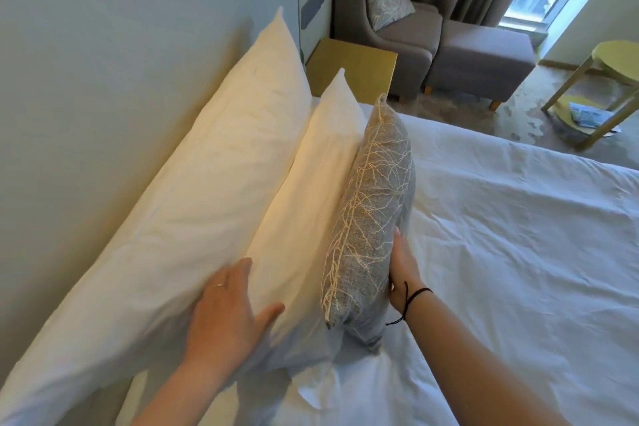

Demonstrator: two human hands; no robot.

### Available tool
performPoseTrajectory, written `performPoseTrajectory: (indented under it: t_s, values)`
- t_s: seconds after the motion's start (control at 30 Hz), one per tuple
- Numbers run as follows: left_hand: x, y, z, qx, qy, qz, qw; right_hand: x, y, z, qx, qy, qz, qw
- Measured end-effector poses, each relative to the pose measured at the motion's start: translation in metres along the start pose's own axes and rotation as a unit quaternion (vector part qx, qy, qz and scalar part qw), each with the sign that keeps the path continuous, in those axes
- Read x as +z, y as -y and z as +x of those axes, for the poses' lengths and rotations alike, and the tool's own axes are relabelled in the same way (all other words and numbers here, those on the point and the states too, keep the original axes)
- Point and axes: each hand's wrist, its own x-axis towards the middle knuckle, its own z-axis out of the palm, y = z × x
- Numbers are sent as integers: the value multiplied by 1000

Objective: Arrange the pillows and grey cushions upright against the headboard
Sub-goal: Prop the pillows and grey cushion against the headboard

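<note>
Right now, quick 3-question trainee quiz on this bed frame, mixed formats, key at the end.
1. True or false: the grey cushion stands upright in front of the front white pillow.
2. The left hand rests on: A) the rear white pillow B) the armchair C) the gold side table
3. Which hand wears a black wrist cord?

Key: 1 true; 2 A; 3 the right hand.

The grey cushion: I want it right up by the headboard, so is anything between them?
Yes. Two white pillows stand between: the large pillow against the headboard, then the smaller pillow, on which the grey cushion leans. The right hand steadies it.
</note>
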Motion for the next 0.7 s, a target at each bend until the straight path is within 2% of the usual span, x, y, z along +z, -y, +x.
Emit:
performPoseTrajectory:
  t_s: [0.07, 0.1, 0.17, 0.3, 0.53, 0.7]
  values:
    - [0, 17, -16, -81, 40, -26, 996, 2, -4, -22, -66, -15, -21, 998]
    - [-2, 22, -23, -92, 61, -12, 994, 4, -6, -33, -93, -15, -31, 995]
    - [-7, 28, -32, -82, 85, 26, 993, 7, -12, -53, -134, -7, -44, 990]
    - [-15, 32, -46, -18, 39, 53, 998, 17, -19, -89, -194, 6, -110, 975]
    - [-34, 37, -55, 2, 54, 25, 998, 11, -13, -109, -192, 10, -194, 962]
    - [-39, 31, -59, 2, 59, 73, 996, -6, 0, -121, -155, 56, -231, 959]
